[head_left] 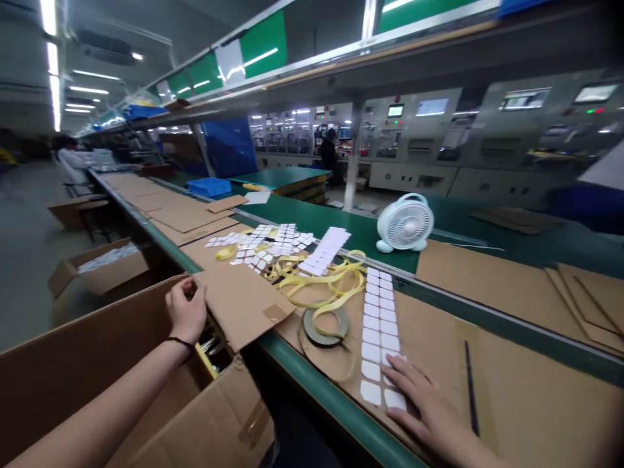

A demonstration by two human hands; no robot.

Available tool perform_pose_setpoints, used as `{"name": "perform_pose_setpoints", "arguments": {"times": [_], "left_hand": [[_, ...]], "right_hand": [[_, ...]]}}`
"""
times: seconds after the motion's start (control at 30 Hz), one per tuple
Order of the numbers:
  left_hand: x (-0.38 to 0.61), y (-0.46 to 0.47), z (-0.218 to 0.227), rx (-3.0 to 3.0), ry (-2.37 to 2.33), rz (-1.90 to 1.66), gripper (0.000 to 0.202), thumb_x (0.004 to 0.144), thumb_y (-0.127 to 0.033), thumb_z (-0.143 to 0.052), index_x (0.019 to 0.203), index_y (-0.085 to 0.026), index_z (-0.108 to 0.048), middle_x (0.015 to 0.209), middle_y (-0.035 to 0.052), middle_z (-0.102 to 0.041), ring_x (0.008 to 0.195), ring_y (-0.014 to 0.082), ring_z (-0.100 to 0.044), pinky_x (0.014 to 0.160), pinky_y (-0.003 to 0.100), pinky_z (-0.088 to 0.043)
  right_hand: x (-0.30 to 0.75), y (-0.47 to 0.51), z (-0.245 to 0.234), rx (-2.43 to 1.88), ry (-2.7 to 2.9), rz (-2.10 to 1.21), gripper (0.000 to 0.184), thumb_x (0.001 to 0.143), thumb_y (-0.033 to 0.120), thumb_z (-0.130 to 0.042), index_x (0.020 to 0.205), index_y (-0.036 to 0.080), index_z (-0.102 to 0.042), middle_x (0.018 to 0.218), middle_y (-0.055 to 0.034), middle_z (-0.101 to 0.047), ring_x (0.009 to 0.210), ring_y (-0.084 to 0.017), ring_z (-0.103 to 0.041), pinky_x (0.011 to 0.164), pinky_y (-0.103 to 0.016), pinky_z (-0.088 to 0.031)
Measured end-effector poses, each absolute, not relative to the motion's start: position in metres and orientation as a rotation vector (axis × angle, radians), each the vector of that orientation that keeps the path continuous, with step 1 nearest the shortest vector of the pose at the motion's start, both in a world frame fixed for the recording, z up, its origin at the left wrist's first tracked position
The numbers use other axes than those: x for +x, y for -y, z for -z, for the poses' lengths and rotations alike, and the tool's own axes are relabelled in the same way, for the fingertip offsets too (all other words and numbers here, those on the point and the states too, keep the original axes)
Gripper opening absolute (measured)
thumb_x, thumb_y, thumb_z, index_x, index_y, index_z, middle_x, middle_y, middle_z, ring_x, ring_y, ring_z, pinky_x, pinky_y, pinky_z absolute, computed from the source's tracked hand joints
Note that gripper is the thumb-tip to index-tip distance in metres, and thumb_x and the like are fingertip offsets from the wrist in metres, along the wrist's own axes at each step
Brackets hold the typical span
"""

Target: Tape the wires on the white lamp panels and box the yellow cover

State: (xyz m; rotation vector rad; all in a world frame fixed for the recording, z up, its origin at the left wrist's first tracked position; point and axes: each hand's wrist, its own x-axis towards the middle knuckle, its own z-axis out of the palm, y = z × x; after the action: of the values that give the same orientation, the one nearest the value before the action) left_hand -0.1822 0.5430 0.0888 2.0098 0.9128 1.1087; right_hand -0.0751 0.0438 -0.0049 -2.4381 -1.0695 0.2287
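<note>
My left hand point(188, 309) is closed in a pinch over the open cardboard box point(205, 416), at the left corner of a brown cardboard flap point(246, 302). What its fingertips hold, if anything, is too small to make out. My right hand point(419, 396) lies with its fingers spread on the near end of two rows of white rounded squares point(373, 322). To the left of these rows sits a roll of dark tape point(325, 327), with loose yellow strips point(336, 289) curling behind it. Inside the box, something yellow and shiny shows only in part.
Loose white squares point(266, 244) and a stack of white sheets point(324, 250) lie farther along the cardboard-covered bench. A pale blue fan point(405, 223) and a blue bin point(209, 187) stand behind. At right is a thin black stick point(471, 390). Another box point(100, 263) stands left.
</note>
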Motion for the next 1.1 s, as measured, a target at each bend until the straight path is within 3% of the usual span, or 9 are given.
{"name": "perform_pose_setpoints", "arguments": {"times": [0.1, 0.23, 0.37, 0.43, 0.57, 0.63, 0.8, 0.97, 1.1], "left_hand": [[-0.156, -0.471, -0.120, 2.452, -0.329, -1.131, 0.028, 0.080, -0.035, -0.055, 0.103, -0.021, -0.057, 0.107, 0.0060, -0.055, 0.103, 0.0250, -0.050, 0.096, 0.037, -0.037], [-0.136, -0.375, -0.118, 2.812, 0.581, -0.166, 0.025, 0.076, -0.020, -0.054, 0.098, -0.025, -0.064, 0.098, 0.0052, -0.061, 0.095, 0.0248, -0.053, 0.092, 0.038, -0.035], [-0.123, -0.336, -0.095, 2.789, 0.586, 0.198, 0.050, 0.060, -0.012, -0.058, 0.108, -0.026, -0.062, 0.113, 0.0072, -0.059, 0.099, 0.0296, -0.053, 0.090, 0.040, -0.033], [-0.115, -0.333, -0.087, 2.755, 0.494, 0.270, 0.045, 0.062, -0.016, -0.060, 0.105, -0.027, -0.064, 0.110, 0.0065, -0.061, 0.096, 0.0294, -0.053, 0.088, 0.039, -0.035], [-0.098, -0.330, -0.082, 2.674, 0.401, 0.258, 0.017, 0.077, -0.032, -0.058, 0.089, -0.027, -0.068, 0.092, 0.0056, -0.064, 0.088, 0.0256, -0.055, 0.085, 0.034, -0.038], [-0.093, -0.326, -0.082, 2.623, 0.329, 0.218, 0.017, 0.079, -0.038, -0.059, 0.085, -0.027, -0.069, 0.089, 0.0057, -0.064, 0.087, 0.0250, -0.056, 0.086, 0.032, -0.039], [-0.092, -0.329, -0.085, 2.504, 0.190, 0.228, 0.048, 0.062, -0.042, -0.078, 0.108, -0.031, -0.068, 0.133, 0.0069, -0.052, 0.122, 0.0354, -0.044, 0.107, 0.041, -0.027], [-0.108, -0.325, -0.082, 2.713, 0.318, 0.028, 0.021, 0.068, -0.035, -0.072, 0.088, -0.030, -0.072, 0.141, 0.0033, -0.043, 0.131, 0.0359, -0.032, 0.111, 0.051, -0.014], [-0.121, -0.281, -0.072, 2.673, 0.231, -0.292, 0.025, 0.079, -0.040, -0.060, 0.097, -0.026, -0.069, 0.121, 0.0094, -0.058, 0.115, 0.0316, -0.048, 0.103, 0.045, -0.032]], "right_hand": [[-0.079, -0.037, -0.001, -2.514, 1.054, -0.162, 0.055, 0.085, 0.056, -0.050, 0.135, 0.033, -0.046, 0.144, -0.0055, -0.039, 0.129, -0.029, -0.039, 0.104, -0.049, -0.032], [-0.078, -0.033, -0.009, -2.510, 1.078, -0.105, 0.054, 0.086, 0.054, -0.050, 0.134, 0.031, -0.047, 0.141, -0.0079, -0.042, 0.125, -0.031, -0.040, 0.100, -0.049, -0.032], [-0.073, -0.030, -0.011, -2.462, 1.044, -0.115, 0.053, 0.080, 0.054, -0.059, 0.128, 0.031, -0.052, 0.135, -0.0078, -0.047, 0.120, -0.030, -0.042, 0.099, -0.048, -0.030], [-0.069, -0.028, -0.009, -2.415, 1.026, -0.121, 0.053, 0.076, 0.053, -0.064, 0.124, 0.032, -0.055, 0.131, -0.0061, -0.050, 0.117, -0.029, -0.043, 0.098, -0.045, -0.031], [-0.063, -0.022, -0.008, -2.344, 0.986, -0.125, 0.056, 0.069, 0.052, -0.074, 0.119, 0.034, -0.058, 0.126, -0.0041, -0.053, 0.114, -0.027, -0.044, 0.097, -0.042, -0.031], [-0.061, -0.020, -0.007, -2.308, 0.967, -0.121, 0.056, 0.067, 0.051, -0.075, 0.118, 0.035, -0.058, 0.126, -0.0033, -0.053, 0.115, -0.027, -0.043, 0.097, -0.042, -0.030], [-0.060, -0.014, -0.006, -2.266, 0.968, -0.127, 0.056, 0.068, 0.047, -0.075, 0.119, 0.031, -0.058, 0.127, -0.0046, -0.051, 0.117, -0.027, -0.041, 0.101, -0.042, -0.027], [-0.058, -0.010, -0.008, -2.269, 0.975, -0.154, 0.055, 0.066, 0.047, -0.077, 0.115, 0.029, -0.060, 0.124, -0.0046, -0.053, 0.115, -0.026, -0.043, 0.098, -0.041, -0.028], [-0.054, -0.009, -0.007, -2.227, 0.933, -0.175, 0.053, 0.061, 0.043, -0.082, 0.108, 0.028, -0.063, 0.109, -0.0026, -0.060, 0.105, -0.023, -0.050, 0.092, -0.037, -0.032]]}}
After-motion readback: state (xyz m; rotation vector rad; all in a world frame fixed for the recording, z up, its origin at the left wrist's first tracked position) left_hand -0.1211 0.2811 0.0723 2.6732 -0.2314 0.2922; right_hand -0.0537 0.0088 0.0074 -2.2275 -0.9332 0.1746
